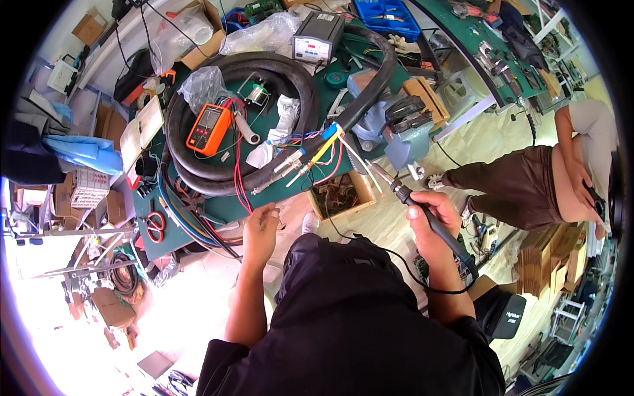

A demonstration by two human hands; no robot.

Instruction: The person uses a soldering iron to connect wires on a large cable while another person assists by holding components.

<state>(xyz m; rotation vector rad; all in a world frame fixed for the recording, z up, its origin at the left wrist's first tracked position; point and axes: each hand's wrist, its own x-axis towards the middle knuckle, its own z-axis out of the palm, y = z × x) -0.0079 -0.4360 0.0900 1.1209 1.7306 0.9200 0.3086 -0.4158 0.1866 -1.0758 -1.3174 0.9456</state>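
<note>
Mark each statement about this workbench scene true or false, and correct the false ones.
1. The right hand grips a soldering iron. True.
2. The left hand holds the red-handled scissors. False: they lie on the green bench, apart from it.
3. An orange multimeter lies inside the coil of black hose. True.
4. The blue vise stands on the floor. False: it sits at the bench edge.

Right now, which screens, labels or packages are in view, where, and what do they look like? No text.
Multimeter: on the green bench inside the black hose coil, orange case, dark screen.
Soldering station: far bench edge, grey box, pale front panel with small display.
Cardboard box: floor by the bench, open, full of wire scraps.
Right hand: holds the soldering iron.
Left hand: at the bench edge.
</note>
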